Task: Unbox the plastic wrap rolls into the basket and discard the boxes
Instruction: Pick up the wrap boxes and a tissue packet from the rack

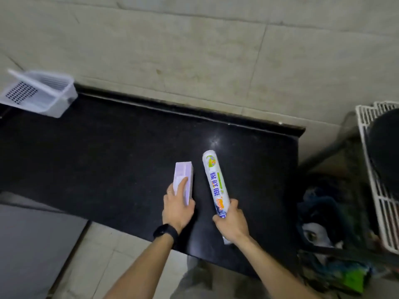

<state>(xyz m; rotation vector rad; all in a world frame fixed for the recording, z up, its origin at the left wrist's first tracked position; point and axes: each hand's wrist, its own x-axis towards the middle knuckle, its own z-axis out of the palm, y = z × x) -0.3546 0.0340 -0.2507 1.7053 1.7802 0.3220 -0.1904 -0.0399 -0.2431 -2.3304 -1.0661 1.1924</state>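
Note:
My left hand (pixel 176 207) grips the near end of a pale purple box (pixel 184 179), held over the black counter (pixel 97 152). A white plastic wrap roll (pixel 214 182) with blue lettering is in my right hand (pixel 231 221), gripped at its near end and pointing away from me. Box and roll lie side by side, a small gap between them. A clear plastic basket (pixel 41 93) sits tilted at the counter's far left corner against the wall; nothing shows inside it.
A dark bin (pixel 323 223) holding mixed trash stands on the floor right of the counter. A white wire rack (pixel 375 169) with a dark round item is at the far right edge. A tiled wall runs behind the counter.

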